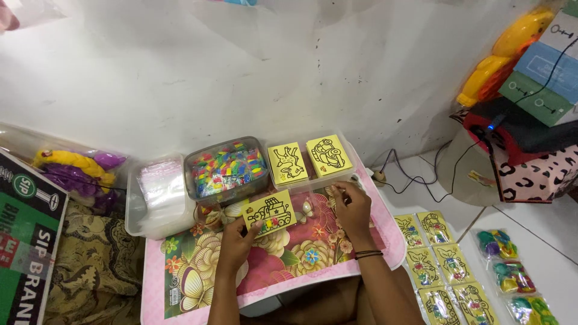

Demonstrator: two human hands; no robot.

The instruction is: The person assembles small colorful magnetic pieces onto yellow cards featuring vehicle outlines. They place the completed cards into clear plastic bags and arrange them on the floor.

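Floral tray (198, 271): left hand (238, 244) pinches a yellow card (269, 213) (light, stiff; grip edges); right hand (352, 210), at 3 o'clock, curled, contents indiscernible.

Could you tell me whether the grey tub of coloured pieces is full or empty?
Full: the grey tub is filled nearly to its rim.

The left grip (239, 241) holds a picture card (269, 212) over the floral tray (283, 265). Behind it sits a tub of small pieces (226, 168), with a bin of clear bags (158, 191) further left. Behind the right grip (352, 210) stand two card stacks (308, 157); to its right, finished cards (442, 265) lie on the floor (554, 241).
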